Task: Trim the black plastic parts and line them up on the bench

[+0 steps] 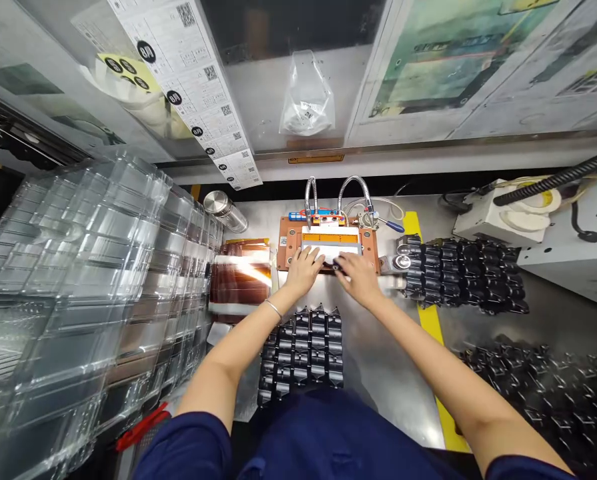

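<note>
Both hands are at a small fixture with a white block and an orange strip on its copper-brown base plate. My left hand rests at the left front of the block, its fingers stretched out over the front edge. At the right front, my right hand has its fingertips closed around a small black part, mostly hidden by the fingers. Two braided metal hoses curve up behind the block. Below my hands lie rows of ridged black plastic parts.
Stacked clear plastic trays fill the left side. A metal-lidded bottle and amber film sheet sit left of the fixture. More black parts lie right, past yellow tape. White equipment stands at far right.
</note>
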`<action>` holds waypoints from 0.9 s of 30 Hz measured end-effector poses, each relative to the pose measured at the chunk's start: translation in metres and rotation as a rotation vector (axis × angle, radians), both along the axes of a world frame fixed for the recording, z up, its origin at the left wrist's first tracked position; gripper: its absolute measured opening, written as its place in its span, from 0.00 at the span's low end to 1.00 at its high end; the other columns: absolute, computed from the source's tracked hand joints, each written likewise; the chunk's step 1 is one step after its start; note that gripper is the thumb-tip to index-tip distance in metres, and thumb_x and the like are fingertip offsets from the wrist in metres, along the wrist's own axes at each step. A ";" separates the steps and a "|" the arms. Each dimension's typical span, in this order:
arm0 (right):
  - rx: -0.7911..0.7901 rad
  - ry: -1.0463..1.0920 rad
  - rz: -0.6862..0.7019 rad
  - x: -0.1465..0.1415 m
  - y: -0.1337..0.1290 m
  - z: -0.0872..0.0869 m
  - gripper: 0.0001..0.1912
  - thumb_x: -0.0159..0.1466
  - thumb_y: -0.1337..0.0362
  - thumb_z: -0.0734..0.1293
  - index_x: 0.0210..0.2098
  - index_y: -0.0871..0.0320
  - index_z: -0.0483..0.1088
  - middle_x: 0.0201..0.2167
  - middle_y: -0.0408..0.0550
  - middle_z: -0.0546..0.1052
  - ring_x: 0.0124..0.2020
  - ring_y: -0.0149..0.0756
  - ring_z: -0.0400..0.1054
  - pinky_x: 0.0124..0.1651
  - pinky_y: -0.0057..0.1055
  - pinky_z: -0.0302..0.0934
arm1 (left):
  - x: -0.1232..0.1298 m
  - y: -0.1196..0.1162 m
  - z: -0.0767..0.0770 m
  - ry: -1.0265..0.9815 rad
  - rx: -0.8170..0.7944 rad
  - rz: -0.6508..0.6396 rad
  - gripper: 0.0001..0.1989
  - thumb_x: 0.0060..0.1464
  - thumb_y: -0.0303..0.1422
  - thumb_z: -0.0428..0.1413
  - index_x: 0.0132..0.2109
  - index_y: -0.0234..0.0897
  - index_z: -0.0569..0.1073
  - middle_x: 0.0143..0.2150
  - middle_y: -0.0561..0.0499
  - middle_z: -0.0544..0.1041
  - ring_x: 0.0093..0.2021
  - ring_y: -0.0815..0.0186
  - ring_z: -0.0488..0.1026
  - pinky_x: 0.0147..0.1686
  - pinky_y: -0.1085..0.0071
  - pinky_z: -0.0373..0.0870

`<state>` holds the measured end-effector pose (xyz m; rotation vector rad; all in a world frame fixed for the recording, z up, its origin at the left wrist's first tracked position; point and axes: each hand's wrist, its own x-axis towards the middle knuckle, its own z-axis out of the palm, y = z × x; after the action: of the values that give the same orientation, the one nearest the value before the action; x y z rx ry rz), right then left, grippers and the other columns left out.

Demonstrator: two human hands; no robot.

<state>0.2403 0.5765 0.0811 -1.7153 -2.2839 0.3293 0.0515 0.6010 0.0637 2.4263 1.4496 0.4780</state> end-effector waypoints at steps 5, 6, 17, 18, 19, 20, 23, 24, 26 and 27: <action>-0.048 -0.185 -0.277 0.071 0.050 0.017 0.22 0.67 0.63 0.55 0.55 0.69 0.66 0.53 0.69 0.70 0.53 0.59 0.63 0.50 0.51 0.59 | 0.003 0.029 -0.012 -0.020 -0.030 -0.010 0.14 0.61 0.31 0.50 0.52 0.38 0.73 0.58 0.40 0.72 0.62 0.52 0.64 0.62 0.44 0.53; -0.113 -0.267 -0.305 0.082 0.062 0.019 0.23 0.66 0.63 0.57 0.56 0.71 0.66 0.53 0.71 0.70 0.53 0.61 0.63 0.48 0.51 0.60 | 0.004 0.031 -0.014 -0.022 -0.036 -0.008 0.14 0.62 0.31 0.50 0.52 0.38 0.73 0.58 0.40 0.72 0.62 0.51 0.64 0.62 0.43 0.52; -0.254 -0.217 -0.377 0.110 0.116 0.027 0.16 0.64 0.67 0.60 0.47 0.70 0.72 0.49 0.74 0.73 0.53 0.63 0.65 0.50 0.56 0.58 | -0.002 0.031 -0.011 -0.196 -0.178 0.173 0.16 0.62 0.34 0.48 0.54 0.36 0.72 0.62 0.39 0.68 0.66 0.56 0.59 0.66 0.51 0.45; -0.236 -0.094 -0.421 0.103 0.109 0.026 0.18 0.63 0.65 0.61 0.48 0.69 0.71 0.50 0.73 0.72 0.54 0.64 0.64 0.51 0.58 0.57 | -0.004 0.033 -0.009 -0.223 -0.213 0.288 0.18 0.62 0.34 0.48 0.56 0.35 0.69 0.65 0.38 0.64 0.67 0.55 0.56 0.67 0.51 0.44; -0.227 0.050 -0.464 0.094 0.100 0.022 0.19 0.63 0.63 0.62 0.49 0.68 0.71 0.50 0.71 0.73 0.54 0.63 0.64 0.53 0.59 0.56 | -0.006 0.035 -0.007 -0.242 -0.252 0.402 0.20 0.62 0.34 0.48 0.58 0.34 0.67 0.66 0.37 0.61 0.68 0.54 0.53 0.66 0.51 0.43; -0.235 0.177 -0.488 0.083 0.089 0.018 0.20 0.62 0.61 0.64 0.51 0.65 0.70 0.49 0.69 0.74 0.53 0.61 0.65 0.53 0.59 0.57 | -0.007 0.036 -0.005 -0.253 -0.290 0.493 0.21 0.61 0.35 0.49 0.60 0.34 0.65 0.68 0.36 0.58 0.69 0.52 0.51 0.66 0.49 0.43; -0.304 0.383 -0.447 0.045 0.051 0.001 0.25 0.59 0.60 0.65 0.55 0.62 0.67 0.41 0.57 0.79 0.43 0.48 0.73 0.47 0.47 0.67 | -0.005 0.030 0.001 -0.266 -0.365 0.576 0.25 0.57 0.37 0.54 0.59 0.31 0.64 0.67 0.30 0.57 0.68 0.46 0.52 0.64 0.47 0.47; -0.318 0.449 -0.426 0.035 0.036 -0.003 0.27 0.59 0.60 0.65 0.57 0.61 0.64 0.41 0.55 0.79 0.41 0.44 0.74 0.45 0.42 0.68 | -0.004 0.023 0.005 -0.273 -0.364 0.572 0.25 0.55 0.36 0.56 0.58 0.30 0.65 0.66 0.28 0.59 0.67 0.44 0.54 0.63 0.46 0.49; -0.326 0.560 -0.390 0.023 0.005 -0.004 0.33 0.59 0.59 0.64 0.62 0.61 0.57 0.44 0.55 0.78 0.41 0.41 0.75 0.44 0.39 0.70 | -0.003 -0.003 0.013 -0.300 -0.354 0.564 0.27 0.51 0.35 0.59 0.56 0.28 0.65 0.61 0.25 0.65 0.64 0.42 0.60 0.61 0.46 0.55; -0.330 0.606 -0.366 0.021 -0.010 -0.001 0.35 0.58 0.59 0.64 0.63 0.61 0.55 0.45 0.55 0.78 0.42 0.40 0.74 0.44 0.38 0.70 | -0.004 -0.020 0.018 -0.321 -0.342 0.552 0.27 0.51 0.34 0.60 0.55 0.28 0.64 0.57 0.26 0.69 0.61 0.43 0.64 0.58 0.47 0.59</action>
<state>0.2617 0.5661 0.0803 -1.8097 -1.5147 1.0255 0.0476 0.5809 0.0821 1.5910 1.8583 0.6344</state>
